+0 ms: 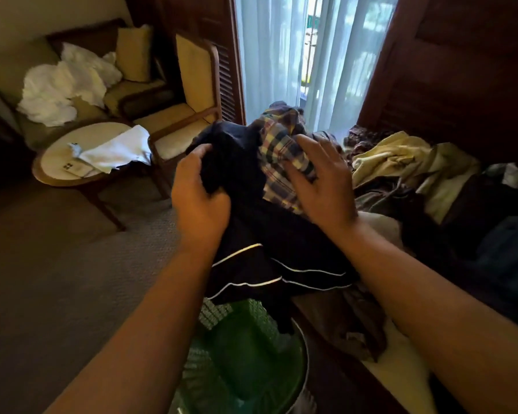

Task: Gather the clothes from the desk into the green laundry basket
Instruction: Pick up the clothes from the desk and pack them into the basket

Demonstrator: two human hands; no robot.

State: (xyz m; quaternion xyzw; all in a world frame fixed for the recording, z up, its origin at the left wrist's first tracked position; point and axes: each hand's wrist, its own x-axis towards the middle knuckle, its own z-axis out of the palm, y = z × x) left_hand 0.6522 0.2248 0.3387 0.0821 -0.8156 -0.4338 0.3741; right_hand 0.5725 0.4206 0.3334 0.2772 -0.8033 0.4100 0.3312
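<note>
Here, both hands hold a mixed bundle of clothes in the air beyond the left edge of the counter (398, 366), above the green laundry basket (240, 363), which stands on the floor just beside that edge. The left hand (198, 201) is clenched round a bunched fold of a dark garment (251, 234) trimmed with thin white piping. The right hand (323, 186) grasps a plaid shirt (277, 144), its fingers spread and bent over the crumpled cloth. The dark garment's lower part hangs down, and its hem appears to reach the basket's mouth. Other clothes lie heaped on the counter toward its far edge, among them a yellow garment (395, 156), and a brown garment (359, 324) lies nearer the left edge. The load is judged light, soft and wholly limp: it will not keep a shape, it will drape and trail from any single grasp, and loose ends may catch on the basket rim or the counter edge. A grasp on bunched folds near the middle of each piece, with the two hands pressing the bundle together, looks the surest hold. The cloth does not look slippery or fragile. No brand, label or writing can be read on the clothes or the basket.
</note>
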